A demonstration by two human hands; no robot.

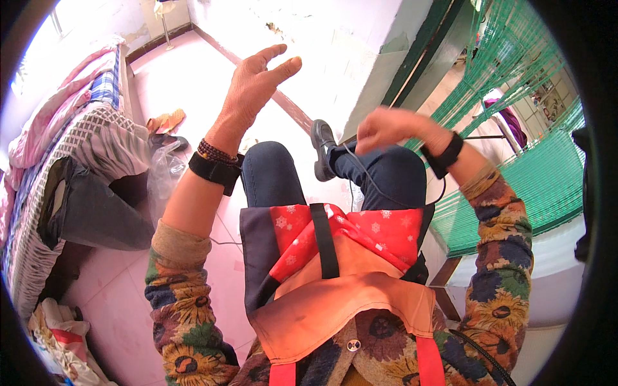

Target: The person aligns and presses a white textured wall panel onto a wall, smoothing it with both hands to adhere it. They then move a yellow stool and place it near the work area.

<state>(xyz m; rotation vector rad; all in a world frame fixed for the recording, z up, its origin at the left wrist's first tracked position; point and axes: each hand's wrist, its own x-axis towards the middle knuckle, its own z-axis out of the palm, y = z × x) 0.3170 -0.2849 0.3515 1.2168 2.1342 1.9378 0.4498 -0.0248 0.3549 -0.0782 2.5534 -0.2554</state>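
Observation:
My left hand (254,87) is raised above the floor at the upper middle, its thumb and fingers stretched apart with nothing in them. Over my right knee, my right hand (389,127) is curled with the fingers drawn in and slightly blurred; what they hold, if anything, is hidden. A thin dark cable (376,183) hangs in a loop just below it and runs toward the black band (445,154) on my right wrist. Across my lap lies red cloth with white snowflakes (380,235), crossed by a black strap (324,241). Orange cloth (347,302) with red straps covers my front.
A bed (106,83) with checked and pink covers stands at the left, a dark grey bag (96,209) against it. Clear plastic (164,177) and shoes (168,141) lie nearby on the floor. Green netting (515,199) hangs at the right, beside a dark green frame (428,48).

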